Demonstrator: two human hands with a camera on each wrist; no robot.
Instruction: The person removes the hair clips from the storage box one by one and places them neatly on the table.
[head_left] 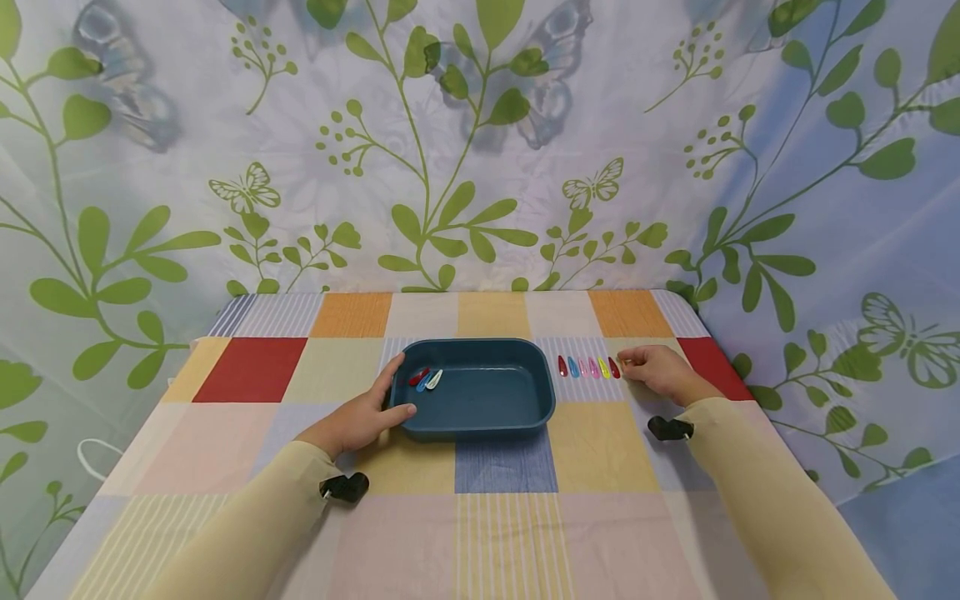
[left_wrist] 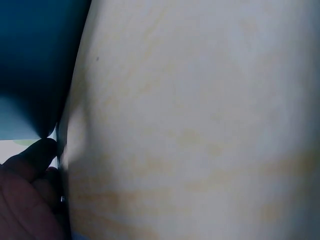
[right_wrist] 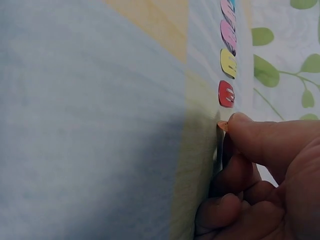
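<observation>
My left hand (head_left: 358,419) holds the left end of a dark blue rectangular tray (head_left: 472,433), thumb over the front left rim and fingers along the outer side. In the left wrist view a fingertip (left_wrist: 47,146) meets the tray's lower corner. Inside the tray, at its left, lie a red hair clip (head_left: 418,377), a blue one (head_left: 424,382) and a white one (head_left: 435,380). Right of the tray, my right hand (head_left: 663,372) pinches a small orange hair clip (right_wrist: 223,125) between thumb and finger, low over the cloth; much of it is hidden.
A row of snap hair clips lies between tray and right hand, from a dark red clip (head_left: 562,366) through blue, pinks and a yellow clip (head_left: 603,367) to a red clip (right_wrist: 226,94). A patchwork cloth (head_left: 510,533) covers the table; a leaf-patterned curtain (head_left: 465,150) hangs behind.
</observation>
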